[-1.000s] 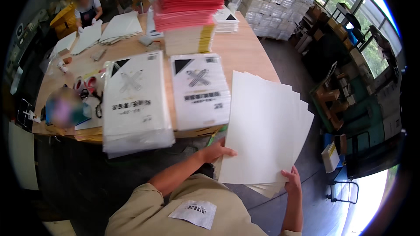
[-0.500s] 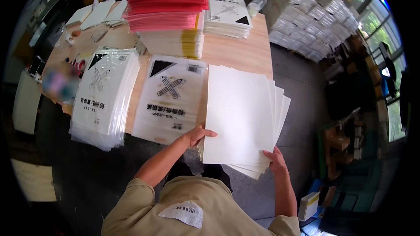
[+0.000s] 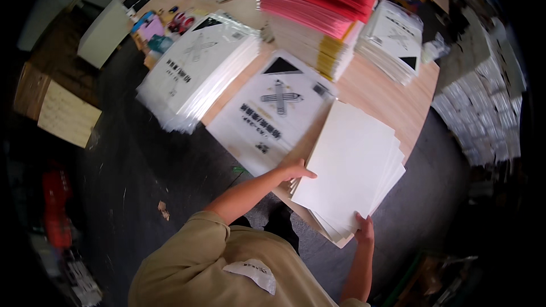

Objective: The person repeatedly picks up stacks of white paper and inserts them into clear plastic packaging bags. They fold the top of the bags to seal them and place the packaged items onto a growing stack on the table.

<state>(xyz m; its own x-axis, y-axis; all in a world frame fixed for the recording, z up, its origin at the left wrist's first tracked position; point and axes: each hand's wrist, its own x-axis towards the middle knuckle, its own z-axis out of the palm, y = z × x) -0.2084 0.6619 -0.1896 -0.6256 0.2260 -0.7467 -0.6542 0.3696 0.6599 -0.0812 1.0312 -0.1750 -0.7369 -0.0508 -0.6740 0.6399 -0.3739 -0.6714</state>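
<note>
A stack of blank white paper sheets (image 3: 352,156) lies slightly fanned out at the near right corner of the table, its layers sticking out along the right and lower edges. My left hand (image 3: 297,171) grips its left edge, thumb on top and fingers underneath. At the lower right corner, my right hand (image 3: 364,228) pinches the sheets, also with the thumb above. Just left of the paper are flat, clear plastic bags (image 3: 267,116) printed with crossed pencils and a black corner triangle; how many lie there I cannot tell.
Filled, similarly printed packs (image 3: 207,65) stand piled on the left. Beyond the bags rises a tall pile of red and pink packs (image 3: 318,0) over white ones, with more printed packs (image 3: 392,40) beside it. Wrapped white bundles (image 3: 480,96) stand off the table at right.
My view has swung, so the table and its piles appear turned clockwise. Both hands keep hold of the sheets at about the same places.
</note>
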